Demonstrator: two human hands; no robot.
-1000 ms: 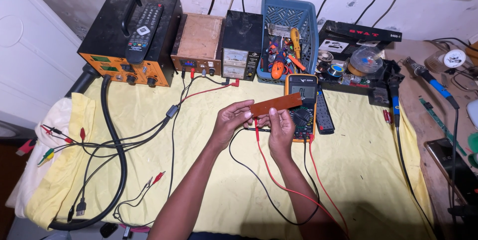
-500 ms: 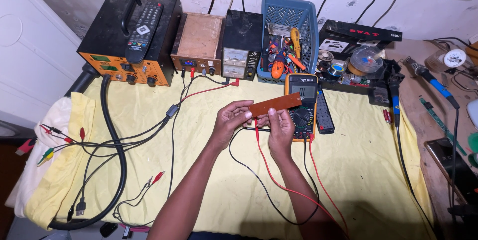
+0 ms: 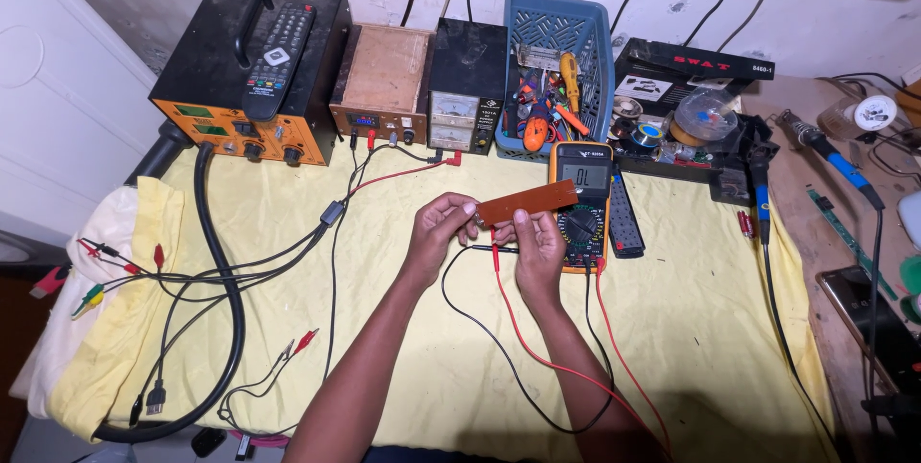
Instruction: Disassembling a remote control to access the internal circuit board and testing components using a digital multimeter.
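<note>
Over the yellow cloth (image 3: 729, 329), my left hand (image 3: 439, 231) pinches the near left end of a long brown circuit board strip (image 3: 528, 201) and holds it level. My right hand (image 3: 539, 247) is right under the strip, fingers closed on the red and black probe leads (image 3: 499, 254), their tips at the board. An orange multimeter (image 3: 583, 196) lies just behind the hands, partly hidden by the strip and my right hand, its red and black wires (image 3: 576, 367) trailing toward me.
Along the back stand an orange-and-black station (image 3: 251, 89) with a remote control (image 3: 278, 50) on top, a wooden box supply (image 3: 384, 79), a black meter unit (image 3: 467, 79) and a blue basket of tools (image 3: 556, 70). Soldering irons (image 3: 825, 151) lie right; cables and clip leads (image 3: 192, 271) lie left.
</note>
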